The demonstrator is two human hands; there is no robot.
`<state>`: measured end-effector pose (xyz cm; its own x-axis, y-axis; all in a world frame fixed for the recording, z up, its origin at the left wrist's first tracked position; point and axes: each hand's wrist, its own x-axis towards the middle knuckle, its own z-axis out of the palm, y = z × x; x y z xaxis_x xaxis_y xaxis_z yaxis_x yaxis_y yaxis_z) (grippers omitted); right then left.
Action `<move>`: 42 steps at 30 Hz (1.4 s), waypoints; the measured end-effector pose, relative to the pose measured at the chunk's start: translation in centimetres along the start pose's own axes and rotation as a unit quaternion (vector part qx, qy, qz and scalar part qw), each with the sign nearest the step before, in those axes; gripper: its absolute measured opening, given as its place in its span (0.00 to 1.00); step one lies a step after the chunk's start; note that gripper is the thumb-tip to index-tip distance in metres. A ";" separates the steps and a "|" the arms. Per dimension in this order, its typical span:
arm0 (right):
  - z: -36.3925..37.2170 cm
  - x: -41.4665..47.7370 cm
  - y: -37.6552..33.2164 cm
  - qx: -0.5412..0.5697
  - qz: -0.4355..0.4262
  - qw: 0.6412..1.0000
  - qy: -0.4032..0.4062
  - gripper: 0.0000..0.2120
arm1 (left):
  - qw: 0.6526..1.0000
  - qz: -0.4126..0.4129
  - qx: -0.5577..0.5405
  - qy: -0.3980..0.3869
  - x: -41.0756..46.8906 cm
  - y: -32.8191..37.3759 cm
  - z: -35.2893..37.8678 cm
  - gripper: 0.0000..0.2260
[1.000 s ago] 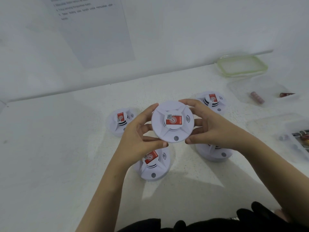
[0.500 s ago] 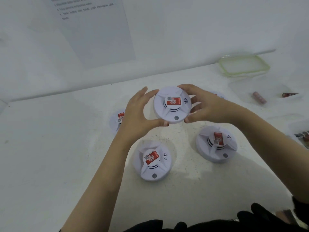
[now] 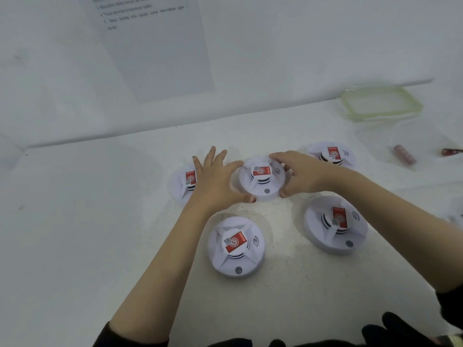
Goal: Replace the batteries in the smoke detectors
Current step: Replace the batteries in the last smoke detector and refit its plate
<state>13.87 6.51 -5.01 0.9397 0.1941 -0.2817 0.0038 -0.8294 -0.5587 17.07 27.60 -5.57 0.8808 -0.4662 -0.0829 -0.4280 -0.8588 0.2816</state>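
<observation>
Several white round smoke detectors with red labels lie on the white table. The middle smoke detector [image 3: 260,189] sits low on the table between my hands. My left hand [image 3: 213,186] holds its left rim between thumb and index finger, with the other fingers spread straight. My right hand [image 3: 305,176] curls over its right rim, thumb at the lower edge. Other detectors lie at the left [image 3: 181,186], partly hidden by my left hand, at the back right [image 3: 333,154], front left [image 3: 235,246] and front right [image 3: 335,224].
A clear green-rimmed lid [image 3: 380,103] lies at the back right by the wall. Two reddish batteries [image 3: 404,154] [image 3: 451,152] lie to the right in a faint clear tray. A printed sheet [image 3: 155,46] hangs on the wall behind.
Both hands have carried the middle detector away from me and down to the table among the others. The fingers of my left hand have spread out.
</observation>
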 end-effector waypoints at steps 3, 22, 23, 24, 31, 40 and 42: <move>0.0 -0.8 -0.4 0.009 0.015 1.000 0.003 0.47 | 0.996 -0.023 0.085 0.025 -0.9 -1.0 -0.8 0.40; 0.3 -5.0 -2.9 0.209 -0.083 0.956 0.190 0.17 | 0.859 0.069 -0.502 0.067 -4.2 0.3 -5.1 0.34; 0.3 -5.4 -3.4 0.275 -0.090 0.941 0.174 0.17 | 0.845 0.092 -0.521 0.076 -4.5 1.0 -5.1 0.34; 0.4 -5.7 -3.8 0.353 -0.100 0.919 0.148 0.17 | 0.833 0.109 -0.536 0.085 -4.7 1.5 -5.0 0.36; 0.3 -7.0 -4.3 0.591 -0.169 0.789 0.009 0.23 | 0.831 0.145 -0.528 0.104 -5.3 3.1 -3.7 0.40; 1.5 -8.0 -4.3 0.488 -0.166 0.854 0.073 0.33 | 0.895 0.130 -0.421 0.073 -7.0 3.9 -2.4 0.47; 1.6 -8.3 -4.7 0.473 -0.170 0.863 0.059 0.35 | 0.893 0.122 -0.427 0.070 -7.3 4.3 -2.2 0.52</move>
<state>5.47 9.61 -1.32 0.9677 0.2408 0.0749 0.0586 0.0740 -0.9955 9.26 27.73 -1.61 0.8247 -0.5352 0.1831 -0.3522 -0.2325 0.9066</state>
